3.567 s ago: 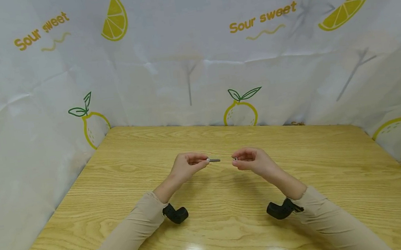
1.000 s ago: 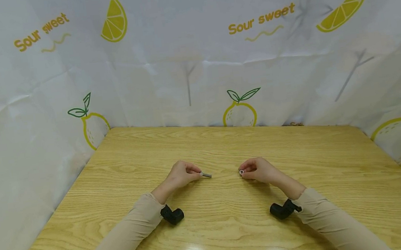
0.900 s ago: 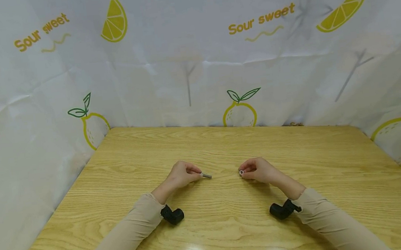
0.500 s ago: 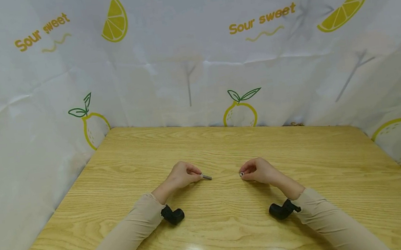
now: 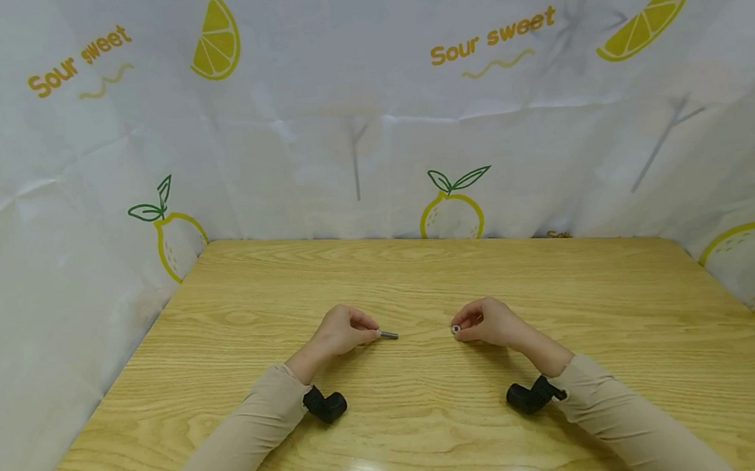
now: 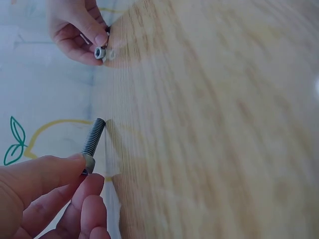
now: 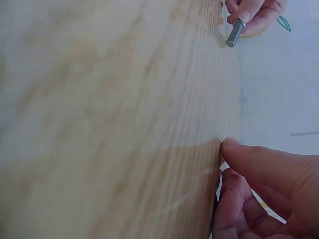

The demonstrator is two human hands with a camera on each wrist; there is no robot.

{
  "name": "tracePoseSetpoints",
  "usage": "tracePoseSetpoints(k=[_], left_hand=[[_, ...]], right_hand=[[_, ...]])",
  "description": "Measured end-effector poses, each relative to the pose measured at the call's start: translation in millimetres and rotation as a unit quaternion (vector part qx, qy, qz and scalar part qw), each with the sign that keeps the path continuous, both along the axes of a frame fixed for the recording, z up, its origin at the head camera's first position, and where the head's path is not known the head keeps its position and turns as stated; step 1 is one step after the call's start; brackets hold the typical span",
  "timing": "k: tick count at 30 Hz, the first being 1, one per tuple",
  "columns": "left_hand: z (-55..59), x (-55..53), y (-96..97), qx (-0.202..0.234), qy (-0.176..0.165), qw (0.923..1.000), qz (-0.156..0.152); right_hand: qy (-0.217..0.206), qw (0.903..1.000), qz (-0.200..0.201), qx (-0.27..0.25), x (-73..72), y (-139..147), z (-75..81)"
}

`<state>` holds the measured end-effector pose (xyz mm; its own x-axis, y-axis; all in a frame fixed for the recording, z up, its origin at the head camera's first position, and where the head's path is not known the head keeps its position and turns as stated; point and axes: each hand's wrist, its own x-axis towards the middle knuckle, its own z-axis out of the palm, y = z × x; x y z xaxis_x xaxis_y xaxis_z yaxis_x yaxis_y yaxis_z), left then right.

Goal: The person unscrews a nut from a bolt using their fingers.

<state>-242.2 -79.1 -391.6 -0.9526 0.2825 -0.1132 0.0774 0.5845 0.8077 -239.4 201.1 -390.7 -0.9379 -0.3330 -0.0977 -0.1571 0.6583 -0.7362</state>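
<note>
My left hand (image 5: 342,331) pinches a metal bolt (image 5: 389,334) by its head between thumb and fingers. The threaded shank (image 6: 93,138) sticks out toward the right hand, low over the wooden table. Across a gap, my right hand (image 5: 490,323) holds a small metal nut (image 5: 455,329) between thumb and fingertips. In the left wrist view the hole of the nut (image 6: 100,53) shows at the far fingertips. In the right wrist view the bolt (image 7: 235,34) appears at the top, while the nut is hidden behind the right hand's thumb (image 7: 249,152).
A wood-grain table (image 5: 412,418) lies under both hands. White cloth (image 5: 304,81) printed with lemons and lettering closes off the back and sides. Black camera mounts (image 5: 325,405) sit at both wrists, below beige sleeves (image 5: 234,446).
Since the earliest frame both hands have come down and nearer the person, and the gap between bolt and nut has widened. Over the last second they have barely moved.
</note>
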Motion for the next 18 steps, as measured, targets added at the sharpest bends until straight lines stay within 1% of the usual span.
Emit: tracePoseSetpoints(k=[7,13,18], left_hand=[[-2.1,-0.5,0.6,-0.014,0.000,0.9999,0.003],[-3.3,-0.4,1.1,-0.017,0.003,0.9998,0.002],[-1.7,1.1,1.8,-0.020,0.001,0.9998,0.002]], right_hand=[[-0.006,0.9999,-0.009,-0.002,0.8,0.0,-0.2],[-0.007,0.9999,-0.015,-0.002,0.1,0.6,-0.9],[0.001,1.0000,-0.007,0.001,-0.5,1.2,-2.0]])
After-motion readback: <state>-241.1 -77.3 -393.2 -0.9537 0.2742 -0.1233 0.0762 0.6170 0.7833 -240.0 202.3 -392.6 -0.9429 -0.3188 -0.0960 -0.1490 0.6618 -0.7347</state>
